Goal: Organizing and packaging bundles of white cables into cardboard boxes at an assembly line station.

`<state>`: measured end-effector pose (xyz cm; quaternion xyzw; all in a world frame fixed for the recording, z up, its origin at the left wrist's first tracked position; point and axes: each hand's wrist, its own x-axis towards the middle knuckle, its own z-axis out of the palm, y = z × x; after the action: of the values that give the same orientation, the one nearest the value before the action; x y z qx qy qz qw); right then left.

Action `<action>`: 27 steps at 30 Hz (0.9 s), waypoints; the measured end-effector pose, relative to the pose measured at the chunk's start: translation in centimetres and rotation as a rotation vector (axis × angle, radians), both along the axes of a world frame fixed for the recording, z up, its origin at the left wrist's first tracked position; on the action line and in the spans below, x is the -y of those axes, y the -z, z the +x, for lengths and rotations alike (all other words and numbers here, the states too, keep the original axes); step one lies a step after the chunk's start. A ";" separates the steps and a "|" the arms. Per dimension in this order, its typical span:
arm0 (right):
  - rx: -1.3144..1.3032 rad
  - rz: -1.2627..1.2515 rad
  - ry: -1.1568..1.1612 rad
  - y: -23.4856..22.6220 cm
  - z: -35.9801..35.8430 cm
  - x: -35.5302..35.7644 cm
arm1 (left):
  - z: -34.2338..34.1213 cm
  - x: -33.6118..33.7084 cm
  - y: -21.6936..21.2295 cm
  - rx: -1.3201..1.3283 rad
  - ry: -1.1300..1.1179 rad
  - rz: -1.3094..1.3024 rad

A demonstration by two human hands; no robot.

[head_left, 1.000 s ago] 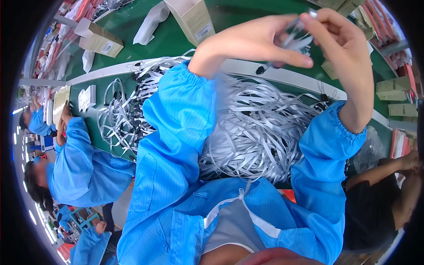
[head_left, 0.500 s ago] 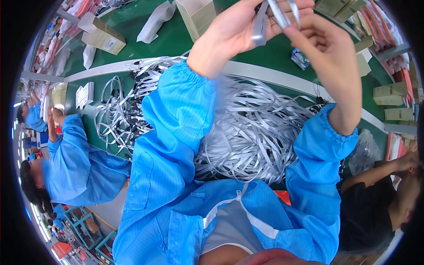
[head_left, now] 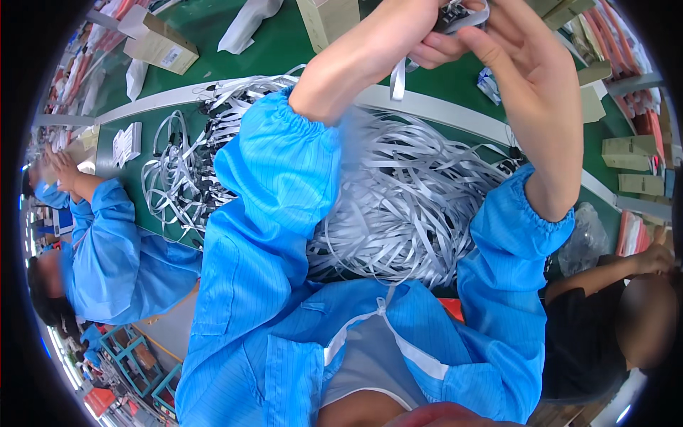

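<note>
Both hands had risen higher since the earlier frames, lifting a grey strap (head_left: 398,77) clear of the tangled pile of straps (head_left: 398,206) on the green table (head_left: 277,43). Closed fingers of the left hand (head_left: 402,32) pinched its dark end piece, while the right hand (head_left: 519,57), half-curled, steadied it, so the loose end dangled free.

Bright, even light falls from above on my work — colours are clean, shadows soft and faint on the green tabletop (head_left: 284,43). The fisheye bends the tabletop's far edge into an arc and blacks out the corners. My left hand (head_left: 398,32) is slightly motion-smeared — nearby faces are blurred.
</note>
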<state>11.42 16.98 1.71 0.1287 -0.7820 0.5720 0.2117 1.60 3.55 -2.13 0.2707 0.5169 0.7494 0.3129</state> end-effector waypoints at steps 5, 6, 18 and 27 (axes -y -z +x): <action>-0.025 0.149 -0.075 1.7 -1.0 -1.8 | 3.2 -1.4 -1.2 -0.053 -0.376 -0.104; -0.076 0.195 -0.058 2.2 -1.3 -2.1 | 4.0 -1.5 -1.9 -0.154 -0.626 -0.136; -0.214 0.271 0.004 0.4 -0.3 -4.2 | -3.0 9.2 0.2 -1.889 -1.141 -0.606; -0.081 0.508 -0.152 -1.6 1.9 -4.2 | -1.5 8.1 -2.4 -0.732 -0.483 -0.729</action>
<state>13.33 21.13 3.34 0.2588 -0.8794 0.3659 0.1603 0.06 -4.53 0.31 0.2615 0.8641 0.4300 0.0063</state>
